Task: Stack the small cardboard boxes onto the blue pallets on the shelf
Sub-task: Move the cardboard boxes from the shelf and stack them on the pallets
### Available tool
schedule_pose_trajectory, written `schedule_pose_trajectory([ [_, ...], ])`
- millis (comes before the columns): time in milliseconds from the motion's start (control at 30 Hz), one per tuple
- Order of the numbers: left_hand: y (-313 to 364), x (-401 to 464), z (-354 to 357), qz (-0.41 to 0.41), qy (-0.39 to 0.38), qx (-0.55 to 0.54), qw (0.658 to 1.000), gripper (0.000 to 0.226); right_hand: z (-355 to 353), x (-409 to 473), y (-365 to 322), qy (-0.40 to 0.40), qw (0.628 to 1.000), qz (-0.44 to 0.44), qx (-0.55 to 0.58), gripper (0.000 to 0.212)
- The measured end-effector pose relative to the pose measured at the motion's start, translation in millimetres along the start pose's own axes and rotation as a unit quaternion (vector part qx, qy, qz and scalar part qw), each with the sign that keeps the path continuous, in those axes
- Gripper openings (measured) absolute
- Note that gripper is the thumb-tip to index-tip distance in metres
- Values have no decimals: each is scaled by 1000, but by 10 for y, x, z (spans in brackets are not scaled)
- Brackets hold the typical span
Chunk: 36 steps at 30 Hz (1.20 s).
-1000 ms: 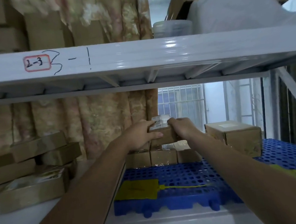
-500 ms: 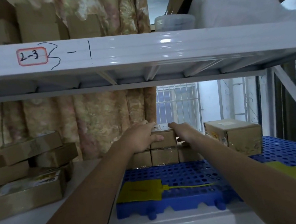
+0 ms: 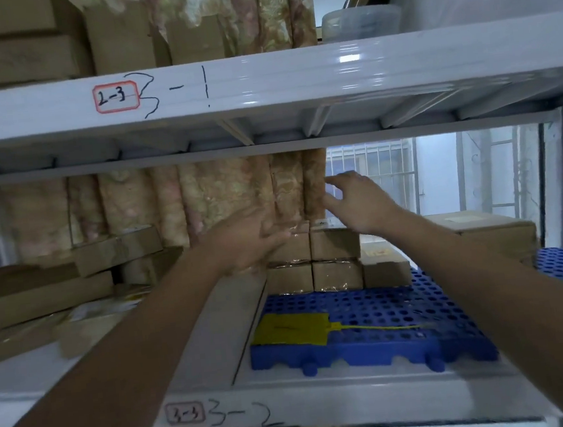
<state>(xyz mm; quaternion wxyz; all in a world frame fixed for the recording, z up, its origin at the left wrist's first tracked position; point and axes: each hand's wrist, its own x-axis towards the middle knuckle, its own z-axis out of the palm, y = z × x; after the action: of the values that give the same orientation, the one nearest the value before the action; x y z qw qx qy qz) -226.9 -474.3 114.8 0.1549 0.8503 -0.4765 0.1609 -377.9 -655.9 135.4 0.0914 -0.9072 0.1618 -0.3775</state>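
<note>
Small cardboard boxes stand in two layers at the back of the blue pallet (image 3: 379,310). The upper right box (image 3: 335,246) sits on the lower row (image 3: 336,274), with one more low box (image 3: 385,268) to the right. My left hand (image 3: 248,240) is open, its fingers lying against the left side of the upper boxes. My right hand (image 3: 358,202) hovers open just above the stack and holds nothing.
A pile of flat cardboard boxes (image 3: 56,286) lies on the shelf at left. A larger box (image 3: 481,235) sits on the pallet at right. A yellow tag (image 3: 291,329) lies on the pallet's front. The upper shelf beam (image 3: 261,84) hangs overhead; a curtain (image 3: 203,200) is behind.
Both hands set the small box on the top layer and let go of it. The right hand has lifted away; the left hand has opened beside the stack.
</note>
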Motion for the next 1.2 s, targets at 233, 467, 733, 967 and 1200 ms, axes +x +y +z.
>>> schedule_pose_trajectory([
  [233,-389,-999,-245,-112,31,54,992,78,456,-180,-907,-152,974,-164,-36,67],
  [467,-1031,-2071,-456,-215,-6,106,971,81,1137,-518,-1793,-230,940,-252,-15,79],
  [733,-1789,-3023,-746,-261,-16,110,959,80,1627,-823,-2904,-247,932,-263,36,71],
  [967,-2569,-3449,-921,-258,-21,97,961,85,1944,-978,-3746,-264,936,-229,43,70],
  [1200,-3018,-3314,-925,-200,23,67,977,76,2113,-900,-4059,-235,946,-217,50,52],
])
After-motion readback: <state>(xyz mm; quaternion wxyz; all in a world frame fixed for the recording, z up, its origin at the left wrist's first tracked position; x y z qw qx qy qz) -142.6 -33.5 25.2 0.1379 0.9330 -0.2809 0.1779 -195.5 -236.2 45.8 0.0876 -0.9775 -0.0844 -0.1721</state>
